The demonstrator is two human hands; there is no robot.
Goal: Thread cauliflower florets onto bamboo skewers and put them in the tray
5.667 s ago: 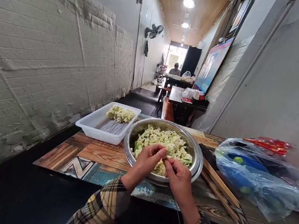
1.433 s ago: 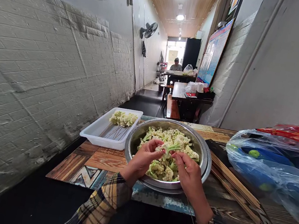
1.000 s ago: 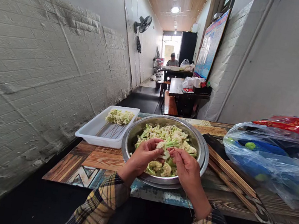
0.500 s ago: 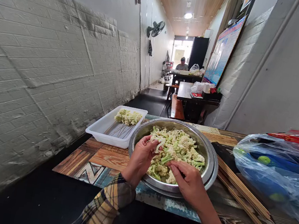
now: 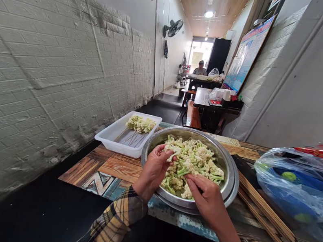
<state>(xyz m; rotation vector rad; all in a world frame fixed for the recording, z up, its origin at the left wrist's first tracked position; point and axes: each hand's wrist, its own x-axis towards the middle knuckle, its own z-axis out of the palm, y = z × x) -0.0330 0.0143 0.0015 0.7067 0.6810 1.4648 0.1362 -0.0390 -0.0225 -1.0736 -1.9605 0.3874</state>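
Observation:
A metal bowl [image 5: 229, 178] full of cauliflower florets [image 5: 201, 160] stands on the patterned wooden table [image 5: 116, 169] in front of me. My left hand [image 5: 153, 169] is over the bowl's near left rim, its fingers pinched on one floret [image 5: 172, 150]. My right hand [image 5: 206, 196] rests at the bowl's near edge with the fingers closed in a pinch; a thin skewer may be in them, but I cannot make it out. To the left, a white plastic tray [image 5: 112, 135] holds a few skewered cauliflower pieces [image 5: 140, 123].
A bundle of bamboo skewers [image 5: 263, 214] lies right of the bowl. A blue-tinted plastic bag [image 5: 301, 190] fills the table's right side. A brick wall [image 5: 39, 75] runs along the left. Further tables [image 5: 205, 99] and a seated person [image 5: 200, 67] are down the corridor.
My hands, held together over the bowl a second ago, have parted. The left hand went left with a floret; the right hand sank to the bowl's near edge.

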